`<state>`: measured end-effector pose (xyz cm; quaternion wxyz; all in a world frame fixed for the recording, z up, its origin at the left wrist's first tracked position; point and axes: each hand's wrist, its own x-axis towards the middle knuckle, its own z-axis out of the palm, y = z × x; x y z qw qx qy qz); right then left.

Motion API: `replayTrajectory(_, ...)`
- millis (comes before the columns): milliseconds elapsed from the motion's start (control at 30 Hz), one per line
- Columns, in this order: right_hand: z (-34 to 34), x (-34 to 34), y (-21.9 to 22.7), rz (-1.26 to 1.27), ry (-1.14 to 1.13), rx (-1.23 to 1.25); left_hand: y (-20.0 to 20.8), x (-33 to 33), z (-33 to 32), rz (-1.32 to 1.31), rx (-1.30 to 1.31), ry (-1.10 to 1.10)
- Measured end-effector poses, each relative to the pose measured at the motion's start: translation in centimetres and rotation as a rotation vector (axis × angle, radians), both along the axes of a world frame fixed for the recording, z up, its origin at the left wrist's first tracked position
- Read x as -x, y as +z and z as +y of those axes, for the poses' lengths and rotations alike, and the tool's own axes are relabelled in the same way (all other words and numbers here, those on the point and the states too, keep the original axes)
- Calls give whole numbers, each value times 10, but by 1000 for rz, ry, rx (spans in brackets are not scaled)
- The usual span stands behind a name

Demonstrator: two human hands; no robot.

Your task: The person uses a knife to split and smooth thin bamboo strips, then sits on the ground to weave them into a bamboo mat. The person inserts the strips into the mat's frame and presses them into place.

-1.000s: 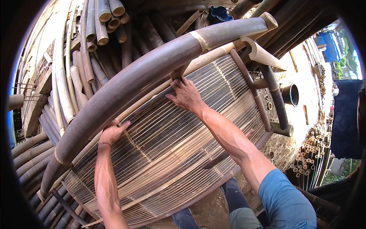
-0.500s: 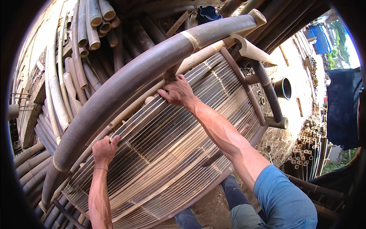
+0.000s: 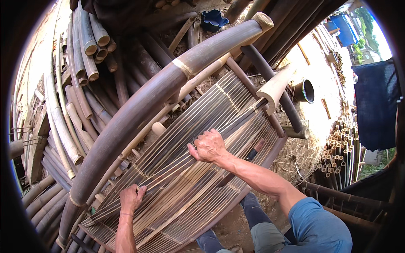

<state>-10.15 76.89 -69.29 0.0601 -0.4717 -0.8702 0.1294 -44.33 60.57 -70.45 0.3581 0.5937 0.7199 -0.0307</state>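
Note:
My left hand (image 3: 130, 198) and my right hand (image 3: 209, 146) are both closed around a long, dark bamboo strip (image 3: 241, 119). It lies slantwise over the slatted seat of a bamboo bench (image 3: 272, 157), with a pale, split half-round bamboo piece (image 3: 274, 93) at its upper right end. Whether the two are one piece I cannot tell. My left hand grips near the lower left end, the right one around the middle. Beyond them curves the bench's thick brown bamboo top rail (image 3: 135, 105). A dark-handled tool (image 3: 252, 154) lies on the slats to the right of my right hand.
Piled bamboo poles (image 3: 86, 46) fill the left side. A blue container (image 3: 213, 19) stands at the far side. At right are a dark round container (image 3: 304, 91), a stack of cut bamboo (image 3: 335, 149) and a hanging dark blue cloth (image 3: 376, 105). My legs are beside the bench's near edge.
Both hands have drawn the long bamboo strip away from the back rail, toward me over the seat. The half-round piece has come down with it. The dark tool handle is now uncovered.

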Motion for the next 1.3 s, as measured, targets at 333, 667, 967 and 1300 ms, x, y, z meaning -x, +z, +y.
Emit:
replayTrajectory(333, -15, -131, 72, 1609, -1267, 531, -58, -7, 2, 207, -48, -22)
replayTrajectory(667, 106, -104, 71, 750, -702, 270, -51, -15, 6, 183, -106, -28)
replayTrajectory(967, -80, -28, 2, 1247, -754, 1482, -15, -1, -23, 29, -205, 0)
replayTrajectory(1300, 98, -167, 170, 1852, -744, 629, 156, -234, 159, -69, -353, -73)
